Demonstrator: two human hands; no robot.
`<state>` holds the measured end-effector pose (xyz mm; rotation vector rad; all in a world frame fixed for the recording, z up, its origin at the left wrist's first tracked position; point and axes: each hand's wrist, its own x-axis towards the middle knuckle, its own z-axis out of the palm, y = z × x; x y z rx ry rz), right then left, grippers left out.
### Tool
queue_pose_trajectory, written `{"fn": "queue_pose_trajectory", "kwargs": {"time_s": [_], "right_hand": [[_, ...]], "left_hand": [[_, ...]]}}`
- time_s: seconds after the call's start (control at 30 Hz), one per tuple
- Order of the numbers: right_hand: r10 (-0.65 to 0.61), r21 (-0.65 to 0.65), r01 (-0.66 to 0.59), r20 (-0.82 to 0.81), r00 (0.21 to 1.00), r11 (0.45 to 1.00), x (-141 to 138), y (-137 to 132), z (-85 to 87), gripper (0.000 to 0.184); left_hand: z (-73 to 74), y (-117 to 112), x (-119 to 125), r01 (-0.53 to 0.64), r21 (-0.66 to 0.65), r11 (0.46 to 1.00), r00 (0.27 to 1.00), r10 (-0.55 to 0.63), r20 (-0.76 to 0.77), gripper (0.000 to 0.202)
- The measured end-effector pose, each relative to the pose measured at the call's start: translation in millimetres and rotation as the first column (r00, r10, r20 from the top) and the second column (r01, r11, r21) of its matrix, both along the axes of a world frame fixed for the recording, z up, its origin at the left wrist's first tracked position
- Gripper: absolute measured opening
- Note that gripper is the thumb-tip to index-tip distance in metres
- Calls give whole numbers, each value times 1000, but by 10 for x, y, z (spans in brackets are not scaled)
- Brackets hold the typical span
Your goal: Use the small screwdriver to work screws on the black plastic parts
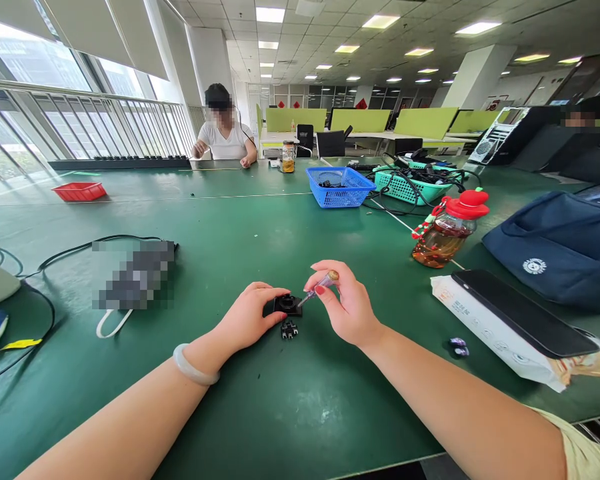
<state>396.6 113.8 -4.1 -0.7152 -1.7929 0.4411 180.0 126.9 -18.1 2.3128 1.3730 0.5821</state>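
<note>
Head view — my left hand [250, 315] pinches the black part [293, 308], my right hand [350, 307] clasps the screwdriver [325, 285]; its slant could make the tip slip.

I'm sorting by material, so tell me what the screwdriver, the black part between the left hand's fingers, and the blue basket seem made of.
Screwdriver: handle apparently glossy plastic, looking see-through; shaft probably metal, thin and greyish.
Black part: perhaps satin plastic, evenly dark; painted metal possible.
Blue basket: likely smooth moulded plastic, evenly coloured with slotted walls.
</note>
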Motion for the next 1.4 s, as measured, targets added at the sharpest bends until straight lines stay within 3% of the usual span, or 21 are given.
{"fn": "queue_pose_trajectory", "kwargs": {"time_s": [0.1,0.23,0.47,0.63,0.77,0.87,1.0,1.27,1.4], "right_hand": [[34,-75,-29,67,997,997,-15,15,12,23],[-14,-126,26,93,996,992,-29,-3,56,22],[-23,65,26,-52,998,998,-29,-77,79,25],[6,-83,1,91,996,997,-67,-47,53,24],[-22,-162,38,101,995,986,-77,-32,52,14],[-73,-111,75,23,997,991,-69,-61,75,5],[-20,-28,18,-71,997,999,-68,-105,95,7],[-6,-43,13,153,988,999,-99,-44,1,6],[6,-26,-2,178,984,1000,-97,-60,11,6]], "left_hand": [[0,-1,-2,3,10,1000,1000,-3,5,42],[-10,4,-8,22,15,1000,1000,-22,7,42],[-22,17,-14,38,32,999,999,-38,8,42],[-8,16,-8,65,42,997,998,-65,17,40],[-8,19,-6,62,43,997,998,-63,18,40],[-20,23,-10,54,49,997,998,-55,14,42],[-35,28,-13,69,54,996,998,-69,4,42],[7,17,9,100,73,992,995,-101,17,33],[13,13,7,108,77,991,994,-110,20,29]]}}
